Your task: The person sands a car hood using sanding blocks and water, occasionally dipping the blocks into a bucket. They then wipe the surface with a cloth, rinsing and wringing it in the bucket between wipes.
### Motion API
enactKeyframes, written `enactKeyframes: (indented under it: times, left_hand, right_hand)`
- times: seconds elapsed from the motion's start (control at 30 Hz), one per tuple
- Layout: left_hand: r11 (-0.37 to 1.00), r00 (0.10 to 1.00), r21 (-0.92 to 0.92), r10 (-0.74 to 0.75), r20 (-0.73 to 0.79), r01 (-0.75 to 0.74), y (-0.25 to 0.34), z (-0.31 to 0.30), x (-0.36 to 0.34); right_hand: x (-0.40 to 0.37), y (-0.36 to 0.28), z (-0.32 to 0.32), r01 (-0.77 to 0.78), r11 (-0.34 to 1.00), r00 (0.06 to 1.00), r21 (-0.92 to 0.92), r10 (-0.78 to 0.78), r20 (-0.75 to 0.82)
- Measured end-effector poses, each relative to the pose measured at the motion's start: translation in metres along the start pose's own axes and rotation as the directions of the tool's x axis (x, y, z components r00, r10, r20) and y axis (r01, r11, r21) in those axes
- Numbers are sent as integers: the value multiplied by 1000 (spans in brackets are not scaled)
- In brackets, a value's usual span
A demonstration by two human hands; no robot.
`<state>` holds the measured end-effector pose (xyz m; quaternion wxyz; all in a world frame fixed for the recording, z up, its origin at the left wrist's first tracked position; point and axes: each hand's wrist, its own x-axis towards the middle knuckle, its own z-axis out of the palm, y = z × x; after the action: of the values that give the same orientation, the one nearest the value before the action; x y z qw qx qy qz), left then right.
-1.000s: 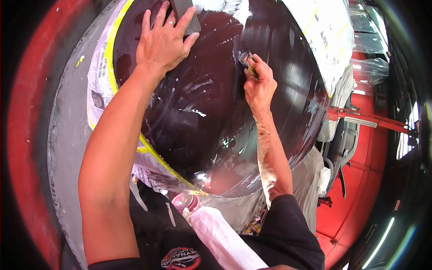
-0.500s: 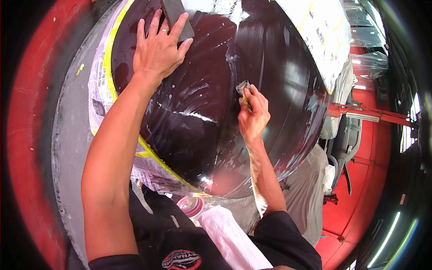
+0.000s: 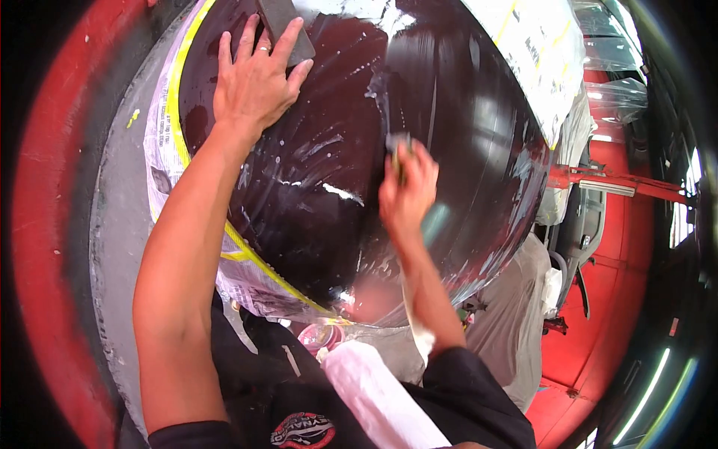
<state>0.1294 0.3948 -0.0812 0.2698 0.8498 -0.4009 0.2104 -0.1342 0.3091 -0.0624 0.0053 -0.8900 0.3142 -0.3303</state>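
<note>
A dark, wet, curved car panel point(image 3: 321, 232) with pale slurry streaks fills the middle of the view. My left hand point(image 3: 254, 93) lies on its upper left, fingers spread, a ring on one. Against those fingers rests a flat dark grey block point(image 3: 288, 34), partly covered by them. My right hand point(image 3: 410, 187) is closed in a pinch near the panel's centre. Between its fingers is a small folded piece of sandpaper point(image 3: 400, 142), grey and yellowish, blurred by motion and pressed to the wet surface beside a pale streak.
Yellow masking tape point(image 3: 179, 97) and printed masking paper point(image 3: 158, 127) border the panel on the left. More masking sheet point(image 3: 535, 60) covers the upper right. A pinkish tub point(image 3: 318, 337) and a white cloth roll point(image 3: 381, 396) are near my body. A red bar point(image 3: 621, 179) juts in at right.
My right hand has moved slightly left and down across the panel with the sandpaper. My left hand stays spread by the grey block, and the whole view has shifted a little.
</note>
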Motion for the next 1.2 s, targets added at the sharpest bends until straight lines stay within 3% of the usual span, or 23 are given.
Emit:
enactKeyframes:
  times: [0.07,0.13,0.23,0.33,0.4,0.43,0.5,0.6,0.63,0.7,0.77,0.83,0.9,0.97,1.0,1.03,1.07,1.1,1.13,1.2]
  left_hand:
    - [1000,998,23,-7,61,6,4,1,-6]
    - [1000,1000,-12,10,7,-10,2,3,-4]
    - [1000,1000,-7,8,-2,-8,2,4,-3]
    - [999,999,-28,37,-28,-38,2,4,-2]
    - [997,998,50,65,10,-65,6,-5,4]
    - [989,996,121,74,51,-79,10,-11,2]
    - [997,974,-2,-74,215,77,26,-30,-4]
    - [1000,987,27,-7,163,3,14,-16,-6]
    - [999,986,49,-5,169,-3,11,-12,-4]
    - [999,990,28,17,142,-21,15,-10,-8]
    - [999,995,24,33,97,-36,12,-8,-4]
    - [997,996,77,6,83,-13,13,-5,-8]
    - [998,997,49,45,66,-48,16,-10,-8]
    - [990,990,-142,0,139,20,10,-14,-2]
    - [956,980,-252,-108,166,148,12,-13,-4]
    - [973,995,-218,91,32,-82,-4,-4,7]
    - [965,993,-238,101,-56,-112,-15,5,3]
    - [953,982,-264,114,-152,-152,-14,5,0]
    - [953,970,-249,119,-213,-171,-13,2,-3]
    - [947,947,-270,87,-310,-175,-10,1,-5]
  right_hand:
    - [23,0,6,5,1000,1000,-31,-5,-12]
    - [25,1,3,29,1000,1000,0,-29,3]
    - [-50,-6,-24,-6,999,1000,35,7,-14]
    - [-23,7,-2,37,996,999,80,-34,-31]
    - [47,14,24,207,978,974,36,-203,-102]
    - [76,16,32,233,972,971,11,-232,-56]
    - [94,11,32,173,984,984,-49,-170,55]
    - [26,15,1,82,995,984,64,-91,156]
    - [-15,17,-4,161,980,987,116,-156,-48]
    - [-95,5,-28,69,986,995,149,-56,-88]
    - [-96,-4,-28,14,991,997,130,-4,-80]
    - [-35,8,-6,78,991,989,112,-63,-130]
    - [49,11,12,257,914,959,314,-201,-199]
    - [91,22,46,189,960,978,205,-165,-129]
    - [88,24,43,181,961,977,211,-150,-153]
    - [82,23,35,64,980,989,189,-88,118]
    - [77,23,25,-38,989,931,143,-17,365]
    - [36,10,0,-85,993,925,76,50,377]
    - [-7,16,6,223,964,960,145,-192,-203]
    - [-91,1,-32,24,971,997,239,-7,-73]
